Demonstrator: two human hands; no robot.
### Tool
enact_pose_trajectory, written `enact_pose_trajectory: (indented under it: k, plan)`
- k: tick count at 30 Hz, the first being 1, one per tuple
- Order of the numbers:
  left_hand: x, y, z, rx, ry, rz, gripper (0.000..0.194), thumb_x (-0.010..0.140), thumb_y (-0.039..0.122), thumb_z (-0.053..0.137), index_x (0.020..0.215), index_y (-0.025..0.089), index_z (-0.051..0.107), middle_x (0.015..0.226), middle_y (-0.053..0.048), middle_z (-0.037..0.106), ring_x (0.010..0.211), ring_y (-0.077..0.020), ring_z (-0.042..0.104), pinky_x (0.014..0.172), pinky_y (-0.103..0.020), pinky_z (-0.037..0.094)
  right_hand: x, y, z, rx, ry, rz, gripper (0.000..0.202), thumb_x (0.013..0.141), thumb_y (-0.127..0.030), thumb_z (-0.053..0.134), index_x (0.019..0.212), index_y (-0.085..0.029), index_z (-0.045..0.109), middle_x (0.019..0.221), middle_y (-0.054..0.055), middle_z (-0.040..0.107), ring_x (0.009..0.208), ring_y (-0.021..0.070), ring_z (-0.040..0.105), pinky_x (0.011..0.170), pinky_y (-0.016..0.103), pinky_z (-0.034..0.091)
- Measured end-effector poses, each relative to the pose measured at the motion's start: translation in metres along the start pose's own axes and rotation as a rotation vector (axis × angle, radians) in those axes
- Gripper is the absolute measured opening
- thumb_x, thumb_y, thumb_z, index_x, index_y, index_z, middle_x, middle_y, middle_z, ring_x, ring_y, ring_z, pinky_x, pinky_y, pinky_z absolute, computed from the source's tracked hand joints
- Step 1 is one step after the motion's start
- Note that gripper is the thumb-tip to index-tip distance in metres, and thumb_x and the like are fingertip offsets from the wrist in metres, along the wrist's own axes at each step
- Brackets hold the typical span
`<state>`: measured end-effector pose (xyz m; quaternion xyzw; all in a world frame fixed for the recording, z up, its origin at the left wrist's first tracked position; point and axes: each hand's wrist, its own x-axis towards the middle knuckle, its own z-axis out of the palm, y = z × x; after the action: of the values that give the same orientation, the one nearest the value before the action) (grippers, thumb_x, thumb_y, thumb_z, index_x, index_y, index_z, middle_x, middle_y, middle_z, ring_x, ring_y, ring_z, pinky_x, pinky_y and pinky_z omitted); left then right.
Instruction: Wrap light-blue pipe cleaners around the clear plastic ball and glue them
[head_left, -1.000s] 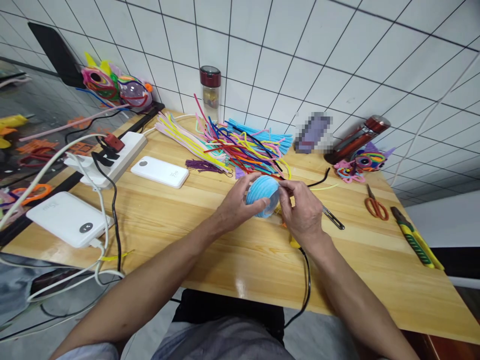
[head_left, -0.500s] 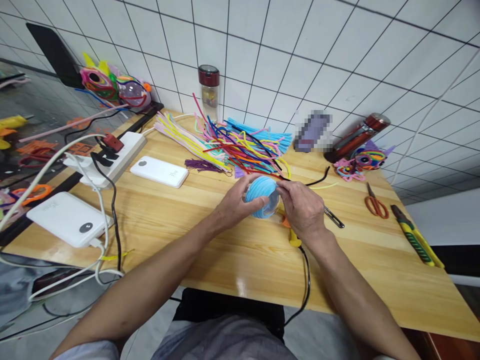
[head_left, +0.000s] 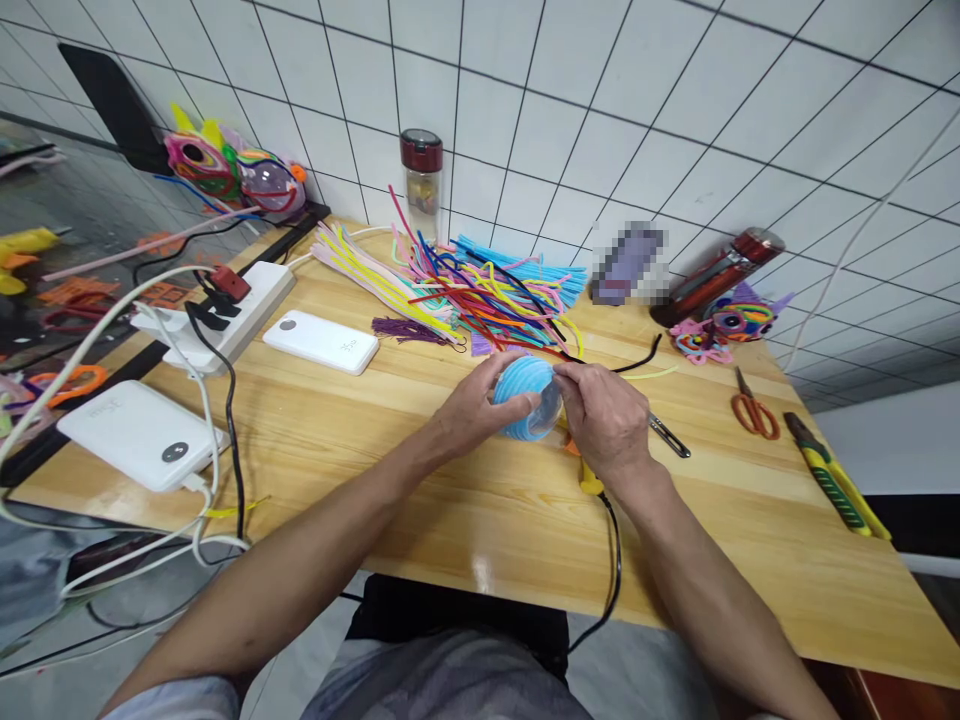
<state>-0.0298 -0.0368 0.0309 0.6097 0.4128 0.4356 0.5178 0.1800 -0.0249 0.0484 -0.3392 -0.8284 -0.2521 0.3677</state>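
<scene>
A clear plastic ball [head_left: 550,408], wound on its left side with light-blue pipe cleaner [head_left: 517,385], is held above the table. My left hand [head_left: 480,400] wraps round the wound side, its thumb lying across the front. At the ball's upper right edge, my right hand [head_left: 607,410] has thumb and fingers pinched together; what lies between them is hidden. Partly covered by that hand and wrist is a yellow and orange glue gun [head_left: 590,478] with a black cord. Small thread snips [head_left: 669,436] lie just right of the right hand.
Behind the ball lies a heap of coloured pipe cleaners [head_left: 495,295]. Scissors [head_left: 754,405] and green-handled pliers [head_left: 829,475] lie at right, near a red flask [head_left: 716,275]. White power banks [head_left: 321,342] and a power strip [head_left: 247,310] with loose cables occupy the left.
Both hands keep almost the same place and grip on the ball. The ball appears turned very slightly; the whole view has shifted a little.
</scene>
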Motion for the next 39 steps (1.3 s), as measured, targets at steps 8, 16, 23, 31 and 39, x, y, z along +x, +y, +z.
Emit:
enact_pose_trajectory:
  k: [8, 16, 23, 31, 39]
  plan:
    - [0.0002, 0.002, -0.001, 0.009, -0.006, 0.015, 0.072, 0.086, 0.057, 0.074, 0.143, 0.015, 0.061, 0.141, -0.014, 0.071, 0.128, -0.0334, 0.067, 0.112, -0.046, 0.056, -0.002, -0.0003, -0.0004, 0.055, 0.004, 0.012, 0.009, 0.11, -0.017, 0.064, 0.111, -0.019, 0.073, 0.088, 0.005, 0.084, 0.079, 0.0186, 0.078, 0.074, 0.031, 0.053]
    - [0.0, -0.0001, -0.0006, -0.006, -0.005, 0.011, 0.072, 0.085, 0.056, 0.075, 0.143, 0.016, 0.06, 0.142, -0.015, 0.07, 0.131, -0.0345, 0.066, 0.112, -0.046, 0.056, -0.0011, -0.0015, -0.0014, 0.044, -0.003, 0.011, 0.01, 0.111, -0.018, 0.063, 0.109, -0.02, 0.073, 0.087, 0.005, 0.083, 0.077, 0.0184, 0.077, 0.074, 0.03, 0.054]
    - [0.0006, -0.0031, 0.0004, -0.021, -0.003, 0.009, 0.073, 0.085, 0.055, 0.077, 0.145, 0.017, 0.058, 0.145, -0.015, 0.068, 0.134, -0.0349, 0.064, 0.111, -0.046, 0.057, -0.0028, -0.0032, -0.0012, 0.065, -0.026, 0.067, 0.012, 0.111, -0.02, 0.062, 0.108, -0.021, 0.074, 0.088, 0.005, 0.084, 0.078, 0.0191, 0.078, 0.074, 0.031, 0.057]
    - [-0.0015, -0.0055, -0.0054, -0.062, -0.066, -0.003, 0.071, 0.095, 0.059, 0.067, 0.151, 0.016, 0.054, 0.155, -0.017, 0.061, 0.146, -0.0363, 0.056, 0.126, -0.052, 0.043, -0.0037, -0.0049, -0.0015, 0.107, -0.058, 0.106, 0.012, 0.11, -0.019, 0.062, 0.106, -0.021, 0.074, 0.088, 0.005, 0.083, 0.079, 0.0195, 0.077, 0.077, 0.031, 0.058]
    - [0.0003, -0.0054, -0.0074, -0.113, -0.118, -0.016, 0.067, 0.097, 0.056, 0.066, 0.149, 0.016, 0.055, 0.154, -0.016, 0.062, 0.144, -0.0353, 0.056, 0.125, -0.05, 0.043, -0.0053, -0.0033, -0.0014, 0.118, -0.09, 0.134, 0.013, 0.109, -0.02, 0.062, 0.106, -0.022, 0.075, 0.089, 0.005, 0.083, 0.081, 0.0195, 0.077, 0.076, 0.032, 0.056]
